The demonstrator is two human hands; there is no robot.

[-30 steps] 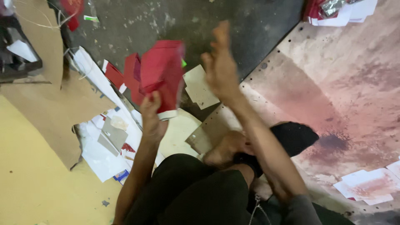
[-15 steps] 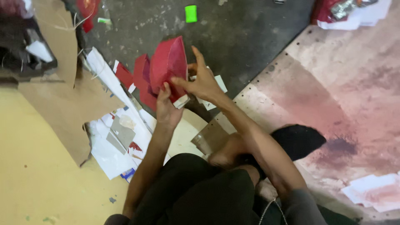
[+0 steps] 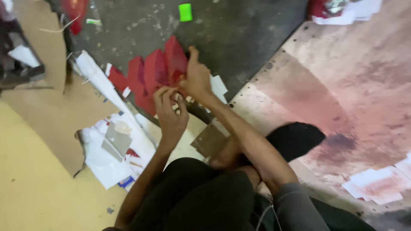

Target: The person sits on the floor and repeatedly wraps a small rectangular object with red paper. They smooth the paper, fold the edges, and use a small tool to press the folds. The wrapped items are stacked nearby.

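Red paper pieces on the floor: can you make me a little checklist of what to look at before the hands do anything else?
1. Right hand touching the red paper pieces: ok, its fingers rest on the nearest piece.
2. Left hand close to the pieces: ok, just below them; whether it pinches anything, cannot tell.
3. Pieces standing in a neat row: ok, they overlap like a fan on the dark floor.
4. White papers tidy: not ok, scattered beside the brown cardboard.
5. Green block out of the way: ok, apart from both hands.
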